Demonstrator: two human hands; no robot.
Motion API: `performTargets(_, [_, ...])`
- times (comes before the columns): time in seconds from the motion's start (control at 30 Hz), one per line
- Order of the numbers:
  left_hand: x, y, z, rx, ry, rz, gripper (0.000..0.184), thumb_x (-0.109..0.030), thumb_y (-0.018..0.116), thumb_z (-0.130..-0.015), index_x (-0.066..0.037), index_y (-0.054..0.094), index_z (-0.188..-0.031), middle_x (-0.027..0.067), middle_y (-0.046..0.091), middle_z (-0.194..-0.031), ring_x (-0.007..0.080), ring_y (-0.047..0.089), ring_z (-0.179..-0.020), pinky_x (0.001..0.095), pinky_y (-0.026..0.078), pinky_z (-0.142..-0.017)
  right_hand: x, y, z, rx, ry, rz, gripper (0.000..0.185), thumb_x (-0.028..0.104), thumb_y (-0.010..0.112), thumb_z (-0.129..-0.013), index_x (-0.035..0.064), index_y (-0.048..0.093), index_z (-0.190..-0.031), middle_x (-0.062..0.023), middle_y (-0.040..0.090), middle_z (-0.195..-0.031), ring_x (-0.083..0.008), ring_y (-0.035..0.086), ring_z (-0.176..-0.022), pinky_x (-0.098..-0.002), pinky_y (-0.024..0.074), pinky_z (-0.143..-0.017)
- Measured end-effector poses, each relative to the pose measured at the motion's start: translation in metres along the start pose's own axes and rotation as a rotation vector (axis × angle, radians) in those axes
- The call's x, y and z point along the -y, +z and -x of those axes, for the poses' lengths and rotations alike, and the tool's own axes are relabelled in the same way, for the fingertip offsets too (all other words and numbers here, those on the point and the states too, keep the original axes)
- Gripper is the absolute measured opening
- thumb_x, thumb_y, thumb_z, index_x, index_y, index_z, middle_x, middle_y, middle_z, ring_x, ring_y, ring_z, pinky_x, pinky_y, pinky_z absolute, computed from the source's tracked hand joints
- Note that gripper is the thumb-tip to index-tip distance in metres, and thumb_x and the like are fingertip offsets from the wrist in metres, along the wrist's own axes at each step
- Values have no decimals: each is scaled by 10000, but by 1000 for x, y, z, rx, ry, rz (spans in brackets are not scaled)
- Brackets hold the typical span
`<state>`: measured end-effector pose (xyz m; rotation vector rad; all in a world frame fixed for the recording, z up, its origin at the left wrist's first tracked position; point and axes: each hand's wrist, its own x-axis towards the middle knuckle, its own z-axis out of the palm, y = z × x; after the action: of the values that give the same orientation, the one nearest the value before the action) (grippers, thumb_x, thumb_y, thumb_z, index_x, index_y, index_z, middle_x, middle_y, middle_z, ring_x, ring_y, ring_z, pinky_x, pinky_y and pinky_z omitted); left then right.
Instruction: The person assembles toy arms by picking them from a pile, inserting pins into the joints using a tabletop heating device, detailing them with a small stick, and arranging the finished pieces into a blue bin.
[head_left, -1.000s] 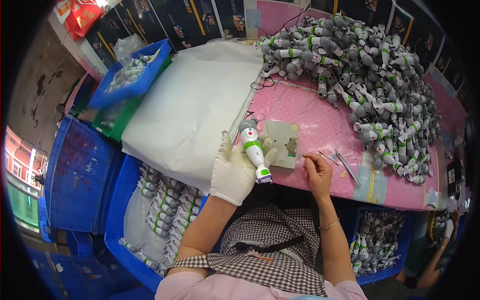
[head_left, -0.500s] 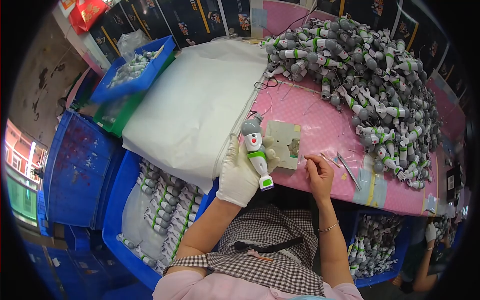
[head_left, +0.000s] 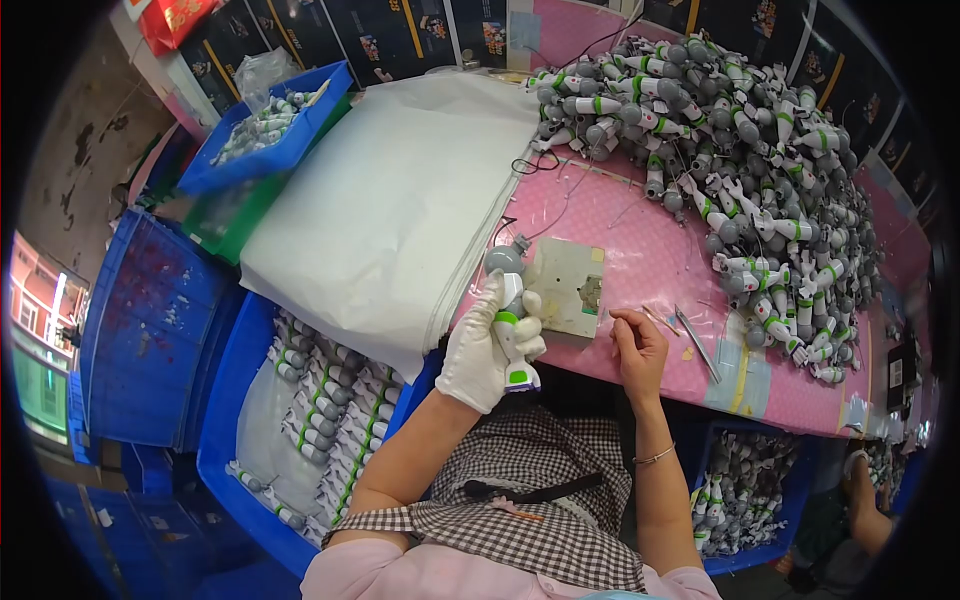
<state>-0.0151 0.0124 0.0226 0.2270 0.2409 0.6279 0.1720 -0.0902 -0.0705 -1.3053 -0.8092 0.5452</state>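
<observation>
My left hand (head_left: 480,350), in a white glove, is closed around a toy arm (head_left: 510,290). That arm has a grey ball-shaped shoulder, a white middle, a green band and a purple-edged end with a green patch. Its grey end points away from me, and my fingers cover part of the white middle. At the table's front edge, my bare right hand (head_left: 640,350) rests with its fingers loosely curled in and nothing visible in them. Between the hands and slightly farther off lies a flat grey metal box (head_left: 568,287). Just right of my right hand is a thin metal tool (head_left: 697,342).
A large heap of toy arms (head_left: 740,150) covers the right of the pink table (head_left: 640,240). White sheets (head_left: 380,190) lie to the left. Blue bins hold more arms at the lower left (head_left: 225,440) and lower right (head_left: 770,540). Another person's arm (head_left: 868,510) shows far right.
My left hand has turned the toy arm, so its red-dotted face no longer shows, and its fingers now wrap over it. My right hand stays put. The other person's arm at far right has shifted.
</observation>
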Motion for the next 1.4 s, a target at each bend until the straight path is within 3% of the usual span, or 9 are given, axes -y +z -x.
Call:
performTargets(0.1, [0, 7, 3, -85, 53, -158, 320, -397, 494, -946, -93, 502, -1045, 36, 536, -767, 62, 344, -471, 207, 281, -419, -1, 1, 0, 1, 0, -6, 129, 66, 568, -896, 8, 651, -975, 17, 573, -712, -19, 457, -533, -170, 355, -469])
performTargets(0.33, [7, 14, -1, -220, 67, -233, 280, -376, 482, -957, -96, 498, -956, 37, 526, -744, 68, 343, -455, 209, 266, -398, 1, 1, 1, -13, -9, 8, 115, 65, 583, -887, 11, 650, -964, 20, 574, -716, -21, 481, -561, -172, 375, -486])
performTargets(0.6, [6, -9, -9, -74, 70, -239, 320, -406, 489, -948, -89, 481, -902, 26, 527, -748, 62, 329, -447, 214, 277, -412, 24, -9, -54, 33, 88, -192, 163, 80, 562, -899, 6, 643, -1020, -16, 580, -740, -56, 507, -578, -193, 412, -532])
performTargets(0.83, [9, -17, -3, -95, 77, -226, 401, -413, 447, -963, -54, 508, -1129, 16, 526, -741, 58, 303, -429, 211, 261, -415, 42, -22, -233, -258, -512, 535, 258, 79, 598, -811, -36, 601, -1042, -112, 653, -925, -219, 624, -868, -316, 488, -790])
performTargets(0.9, [6, -18, -3, -109, 66, -237, 398, -414, 448, -962, -58, 510, -1128, 16, 533, -745, 59, 302, -426, 213, 260, -415, 39, -30, -269, -330, -729, 1028, 334, 64, 600, -746, 14, 584, -1075, -146, 617, -1051, -299, 572, -1016, -397, 467, -862])
performTargets(1.0, [-1, -25, -1, -108, 37, -231, 381, -405, 468, -954, -69, 513, -1127, 33, 560, -793, 81, 361, -467, 229, 276, -414, 37, -29, -291, -326, -423, 1277, 382, 59, 565, -730, 49, 553, -1112, -137, 570, -1142, -334, 487, -1124, -461, 439, -906])
performTargets(1.07, [-3, -24, 4, -137, -18, -180, 395, -418, 504, -931, -76, 515, -1127, 53, 575, -847, 111, 425, -551, 249, 326, -457, 26, -28, -304, -320, -475, 1449, 315, 81, 528, -767, 72, 532, -1082, -107, 565, -1126, -319, 483, -1114, -487, 451, -854])
performTargets(1.23, [-9, -27, 3, -46, 118, -195, 371, -66, 587, -837, -58, 465, -1188, 54, 559, -964, 144, 558, -764, 302, 479, -680, 23, -23, -299, -376, -603, 1657, 306, 263, 649, -772, 173, 572, -1054, -13, 559, -1027, -246, 499, -1053, -464, 416, -810])
performTargets(1.4, [-11, -31, 6, -76, 86, -258, 422, 26, 590, -794, -32, 442, -1184, 65, 545, -1027, 144, 582, -811, 305, 509, -733, 41, -8, -249, -251, -936, 1426, 351, 274, 703, -756, 167, 600, -1074, 26, 595, -1094, -207, 478, -1092, -467, 289, -875])
